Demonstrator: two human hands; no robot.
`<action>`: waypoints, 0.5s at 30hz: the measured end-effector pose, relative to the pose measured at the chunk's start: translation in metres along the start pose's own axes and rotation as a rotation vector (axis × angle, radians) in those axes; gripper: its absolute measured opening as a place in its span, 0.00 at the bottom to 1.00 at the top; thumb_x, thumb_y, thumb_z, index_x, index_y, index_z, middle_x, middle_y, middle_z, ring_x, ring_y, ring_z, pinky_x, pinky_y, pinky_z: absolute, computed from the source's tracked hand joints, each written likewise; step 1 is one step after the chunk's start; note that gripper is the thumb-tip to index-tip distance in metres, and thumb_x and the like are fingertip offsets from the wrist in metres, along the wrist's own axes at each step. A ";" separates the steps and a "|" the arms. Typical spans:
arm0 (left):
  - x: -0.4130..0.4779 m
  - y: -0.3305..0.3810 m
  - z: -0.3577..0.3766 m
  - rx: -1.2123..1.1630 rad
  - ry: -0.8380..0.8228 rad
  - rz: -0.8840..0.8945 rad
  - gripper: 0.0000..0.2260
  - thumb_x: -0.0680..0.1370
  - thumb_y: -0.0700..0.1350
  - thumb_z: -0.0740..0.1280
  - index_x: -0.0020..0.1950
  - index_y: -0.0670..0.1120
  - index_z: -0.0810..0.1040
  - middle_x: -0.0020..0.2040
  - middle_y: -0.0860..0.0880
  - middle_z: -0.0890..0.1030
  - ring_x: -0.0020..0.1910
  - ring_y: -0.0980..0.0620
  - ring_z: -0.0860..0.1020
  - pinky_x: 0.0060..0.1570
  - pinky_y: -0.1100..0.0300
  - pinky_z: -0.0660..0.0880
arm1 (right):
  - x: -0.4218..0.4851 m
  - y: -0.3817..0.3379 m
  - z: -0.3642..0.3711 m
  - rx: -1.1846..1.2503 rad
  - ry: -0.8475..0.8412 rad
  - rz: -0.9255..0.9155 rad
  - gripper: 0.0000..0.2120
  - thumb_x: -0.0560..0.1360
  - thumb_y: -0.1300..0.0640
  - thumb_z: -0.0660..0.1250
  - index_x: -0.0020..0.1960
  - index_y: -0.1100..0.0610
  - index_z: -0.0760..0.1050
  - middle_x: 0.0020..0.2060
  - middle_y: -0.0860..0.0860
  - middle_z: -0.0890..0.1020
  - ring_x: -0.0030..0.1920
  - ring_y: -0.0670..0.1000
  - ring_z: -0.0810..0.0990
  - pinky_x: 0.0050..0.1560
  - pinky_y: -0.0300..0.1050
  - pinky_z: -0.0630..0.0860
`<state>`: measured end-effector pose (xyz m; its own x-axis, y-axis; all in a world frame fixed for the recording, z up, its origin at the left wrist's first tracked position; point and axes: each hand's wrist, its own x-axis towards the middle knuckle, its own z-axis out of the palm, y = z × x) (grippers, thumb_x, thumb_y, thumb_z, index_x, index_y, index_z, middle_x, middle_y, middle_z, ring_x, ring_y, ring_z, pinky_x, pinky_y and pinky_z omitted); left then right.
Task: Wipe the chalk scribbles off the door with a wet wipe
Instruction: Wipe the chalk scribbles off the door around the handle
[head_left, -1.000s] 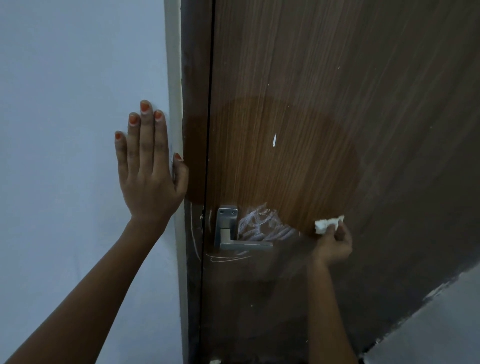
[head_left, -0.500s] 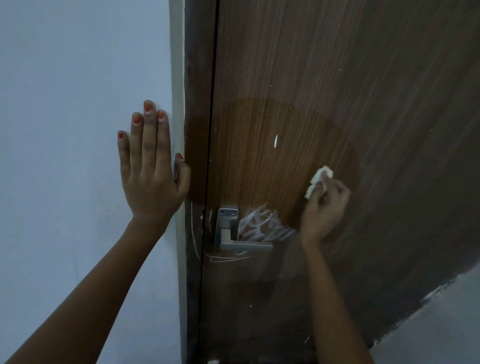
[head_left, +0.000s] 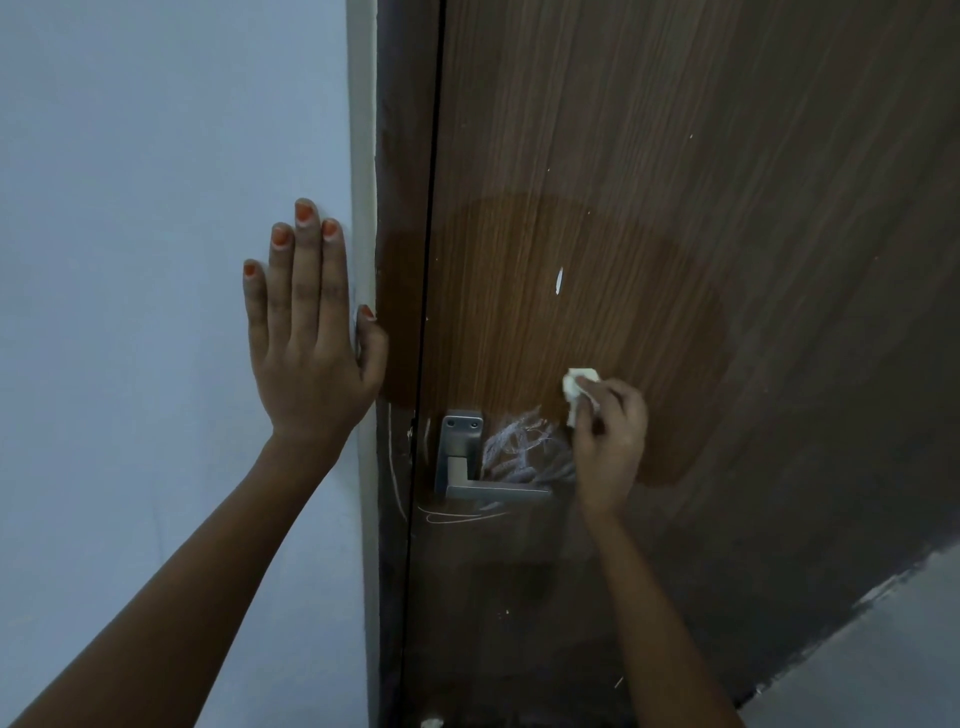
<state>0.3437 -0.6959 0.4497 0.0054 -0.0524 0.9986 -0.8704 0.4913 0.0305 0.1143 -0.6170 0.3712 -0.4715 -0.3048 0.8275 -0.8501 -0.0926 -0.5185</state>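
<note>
Small crumpled white wet wipe (head_left: 576, 387) pinched in right grip (head_left: 608, 441) against brown door (head_left: 675, 208), at 1 o'clock from white chalk scribbles (head_left: 519, 449) beside handle (head_left: 467, 467). Flat on wall (head_left: 156, 208) at 9 o'clock, left grip (head_left: 306, 353) released.

Hidden and cut off

The right hand (head_left: 610, 447) covers part of the wipe (head_left: 576, 387) and the right end of the scribbles (head_left: 519, 452). The door (head_left: 675, 156) runs off the top and right edges. A white scrap (head_left: 431, 722) at the bottom edge is too small to identify.
</note>
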 end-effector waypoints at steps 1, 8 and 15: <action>0.000 0.000 0.000 0.001 -0.001 0.002 0.24 0.77 0.42 0.59 0.72 0.36 0.60 0.68 0.34 0.68 0.68 0.38 0.62 0.73 0.55 0.46 | 0.001 -0.009 0.005 -0.019 -0.062 -0.103 0.10 0.70 0.69 0.68 0.51 0.63 0.80 0.48 0.61 0.79 0.47 0.55 0.76 0.48 0.28 0.67; 0.000 0.000 0.000 0.009 -0.009 0.008 0.24 0.77 0.41 0.60 0.72 0.36 0.60 0.68 0.34 0.68 0.69 0.40 0.61 0.73 0.54 0.46 | -0.014 -0.002 0.011 -0.196 -0.536 -0.645 0.25 0.61 0.69 0.76 0.56 0.58 0.79 0.47 0.56 0.81 0.47 0.50 0.69 0.33 0.39 0.77; 0.000 0.000 0.000 0.003 -0.008 0.006 0.23 0.78 0.42 0.59 0.72 0.37 0.60 0.68 0.34 0.68 0.69 0.40 0.61 0.73 0.54 0.47 | 0.004 0.008 -0.007 -0.304 -0.680 -0.830 0.26 0.55 0.69 0.79 0.52 0.57 0.81 0.45 0.52 0.82 0.43 0.51 0.78 0.34 0.38 0.76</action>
<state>0.3436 -0.6953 0.4495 -0.0035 -0.0566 0.9984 -0.8719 0.4891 0.0247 0.1043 -0.6124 0.3716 0.4168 -0.7203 0.5544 -0.9080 -0.3011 0.2915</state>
